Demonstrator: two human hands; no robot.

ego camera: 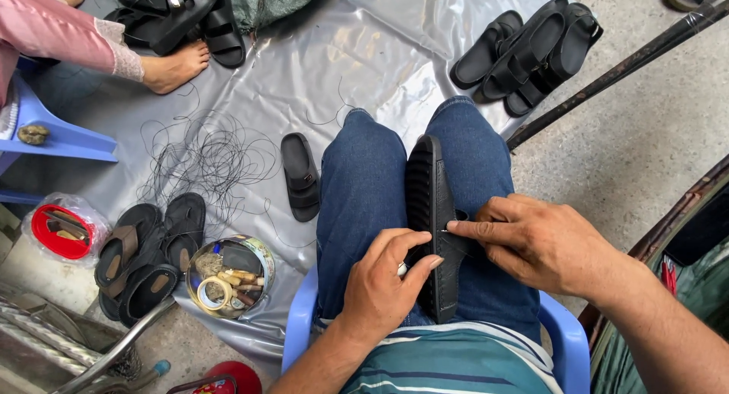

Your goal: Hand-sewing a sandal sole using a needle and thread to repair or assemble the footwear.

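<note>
A black rubber sandal with a ribbed sole (430,212) is lying lengthwise between the person's thighs, sole turned up and to the left, resting on blue denim jeans (363,197). The left hand (383,284) is closing around the sandal's lower edge, thumb pressing against the sole while the fingers are curling under it near a small pale object that is too hidden to identify. The right hand (535,242) is pinching the black strap (463,244) on the sandal's right side, index finger stretched along it, so both hands are gripping the same sandal. The person is sitting on a blue plastic chair (566,341), wearing a striped teal shirt (448,364). On the silver plastic sheet (364,52) covering the floor, a single black sandal (301,175) is lying just left of the knee, beside a tangle of thin black thread (209,159). A round tin of small tools (228,276) is sitting near a pile of brown-lined sandals (148,253). More black sandals (528,52) are lying well apart at upper right. Another person's bare foot (175,66) is resting at upper left.
</note>
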